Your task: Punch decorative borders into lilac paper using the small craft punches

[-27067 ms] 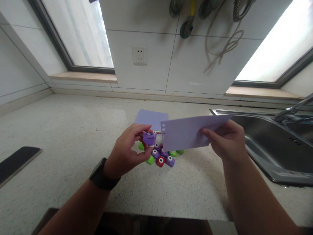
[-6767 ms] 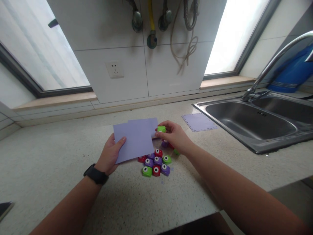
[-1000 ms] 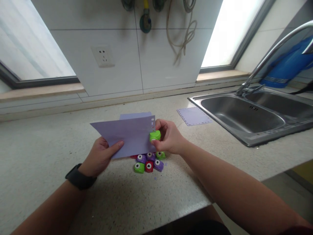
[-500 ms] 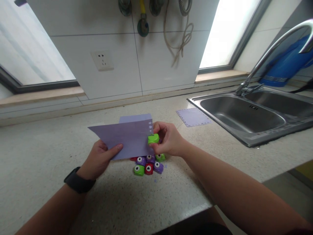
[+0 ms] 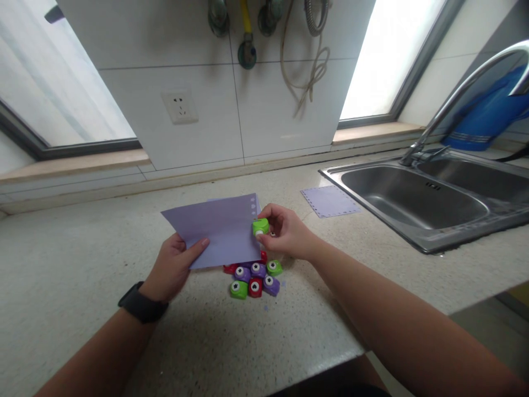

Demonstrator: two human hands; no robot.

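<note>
My left hand (image 5: 176, 264) pinches the lower left of a purple sheet of paper (image 5: 219, 231), thumb on top and fingers behind. A short row of cut-out shapes runs down the sheet's upper right edge. In my right hand (image 5: 289, 231) is a green craft punch (image 5: 260, 226), gripped between thumb and fingers at the paper's right edge, just below those holes. Under the sheet's lower edge lie several more punches in green, red and purple, among them a red punch (image 5: 255, 287) and a purple punch (image 5: 271, 285). The sheet partly covers this group.
A second purple sheet (image 5: 329, 201) with punched edges lies flat near the steel sink (image 5: 413, 193). More paper lies behind the held sheet. Small paper bits are on the speckled counter (image 5: 103, 237). A tap (image 5: 450, 99) rises over the sink, and a wall socket (image 5: 180, 107) is behind.
The punch has shifted slightly up along the paper's right edge, and its white button now shows by my thumb. The sheet's tilt has changed a little. The camera view has moved slightly.
</note>
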